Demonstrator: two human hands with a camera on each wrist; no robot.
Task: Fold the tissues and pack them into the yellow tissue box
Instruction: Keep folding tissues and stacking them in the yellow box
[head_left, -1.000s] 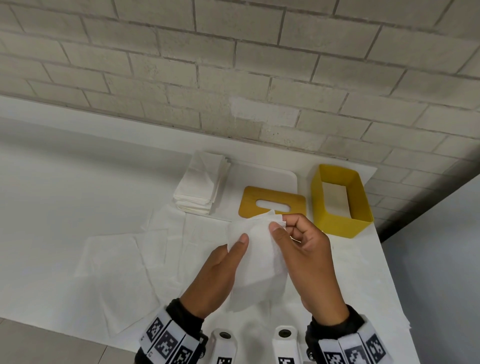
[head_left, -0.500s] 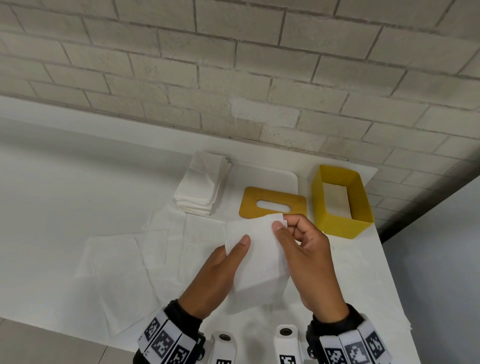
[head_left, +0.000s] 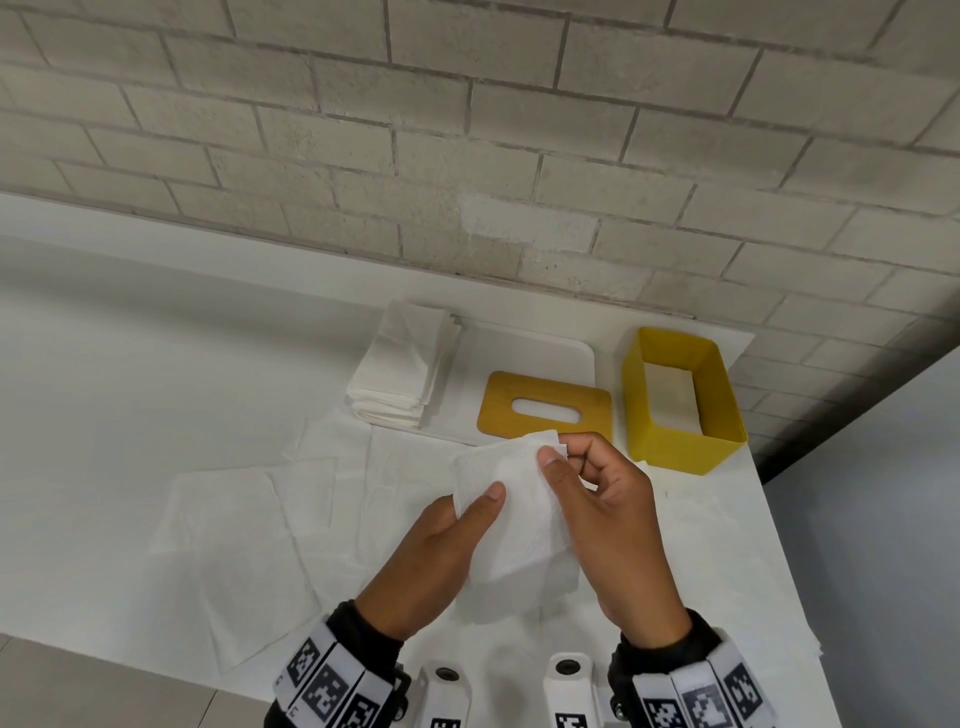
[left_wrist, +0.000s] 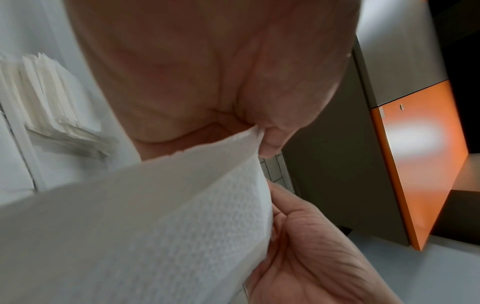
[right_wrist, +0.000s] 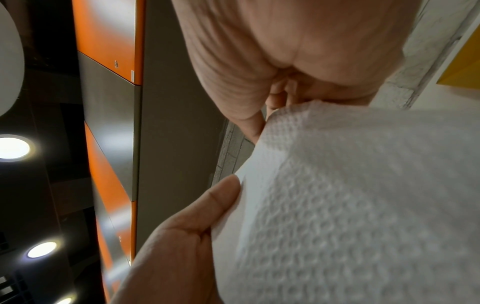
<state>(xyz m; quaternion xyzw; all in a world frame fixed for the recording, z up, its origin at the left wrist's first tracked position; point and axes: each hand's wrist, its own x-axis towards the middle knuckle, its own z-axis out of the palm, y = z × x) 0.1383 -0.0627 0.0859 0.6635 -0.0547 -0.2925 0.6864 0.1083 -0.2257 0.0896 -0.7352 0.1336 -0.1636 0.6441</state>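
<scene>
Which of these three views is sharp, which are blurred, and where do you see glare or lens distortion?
Head view: sharp, evenly lit, though the brick wall bows from the wide lens. Left wrist view: the palm of the left hand and the near tissue are soft, with glare on the orange panel. Right wrist view: ceiling lights flare, and the tissue's embossing blurs toward the lens.

Beyond the right hand (head_left: 608, 525) stood the open yellow tissue box (head_left: 680, 441), its top unobstructed. The yellow lid (head_left: 545, 410) lay flat just beyond both hands, and a stack of folded tissues (head_left: 400, 369) sat beyond the left hand (head_left: 431, 566). Left of that hand, flat tissue sheets (head_left: 234, 540) covered the table, with open space above them.
</scene>
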